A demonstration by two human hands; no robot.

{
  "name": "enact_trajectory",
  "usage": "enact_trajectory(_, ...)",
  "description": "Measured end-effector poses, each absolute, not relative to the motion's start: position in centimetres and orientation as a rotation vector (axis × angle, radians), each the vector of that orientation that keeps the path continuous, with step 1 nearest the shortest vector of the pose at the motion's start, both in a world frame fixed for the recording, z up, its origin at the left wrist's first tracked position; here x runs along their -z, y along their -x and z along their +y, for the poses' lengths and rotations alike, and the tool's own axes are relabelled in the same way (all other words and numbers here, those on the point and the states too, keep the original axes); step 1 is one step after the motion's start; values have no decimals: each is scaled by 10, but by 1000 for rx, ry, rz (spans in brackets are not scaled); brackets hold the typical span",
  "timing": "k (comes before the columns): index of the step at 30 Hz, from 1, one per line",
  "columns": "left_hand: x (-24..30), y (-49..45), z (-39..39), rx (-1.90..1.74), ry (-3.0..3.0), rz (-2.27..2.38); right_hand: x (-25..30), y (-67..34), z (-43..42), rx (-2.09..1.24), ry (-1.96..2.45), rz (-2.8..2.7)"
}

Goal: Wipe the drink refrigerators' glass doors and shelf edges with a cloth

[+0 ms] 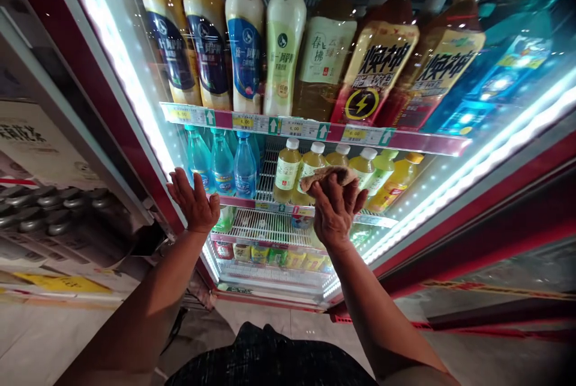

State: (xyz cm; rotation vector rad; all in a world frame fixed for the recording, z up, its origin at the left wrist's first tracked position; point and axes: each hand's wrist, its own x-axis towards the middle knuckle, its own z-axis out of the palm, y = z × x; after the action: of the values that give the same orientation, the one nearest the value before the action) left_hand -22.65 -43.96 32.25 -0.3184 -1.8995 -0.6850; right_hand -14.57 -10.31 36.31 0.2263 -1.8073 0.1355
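My right hand presses a crumpled brownish cloth against the glass door of a lit drinks cooler, in front of a row of yellow-green bottles. Its fingers are curled round the cloth. My left hand lies flat with fingers spread on the glass near the door's left edge, beside the blue water bottles. It holds nothing.
The top shelf holds tall milk-tea and tea bottles above a price strip. Lower wire shelves carry small cans. The red door frame runs at left; stacked packs of cans and a carton stand further left.
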Motion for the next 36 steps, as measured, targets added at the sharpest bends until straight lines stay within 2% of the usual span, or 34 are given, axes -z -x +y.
enact_trajectory(4,-322,226,-440,536,345,-1868,-351,141,-102,-89,-329,-1828)
enact_trajectory(11,-320,225,-444,436,399,-1862,-374,151,-127,-170,-213,-1788)
enact_trajectory(19,-309,228,-449,593,356,-1950,-350,150,-138,-66,-352,-1875)
enact_trajectory(26,-306,227,-451,574,385,-1941,-370,158,-164,-115,-261,-1831)
enact_trajectory(32,-301,224,-459,621,366,-2021,-353,155,-169,24,-418,-1870)
enact_trajectory(36,-295,223,-462,612,378,-2017,-365,158,-163,-22,-398,-1870)
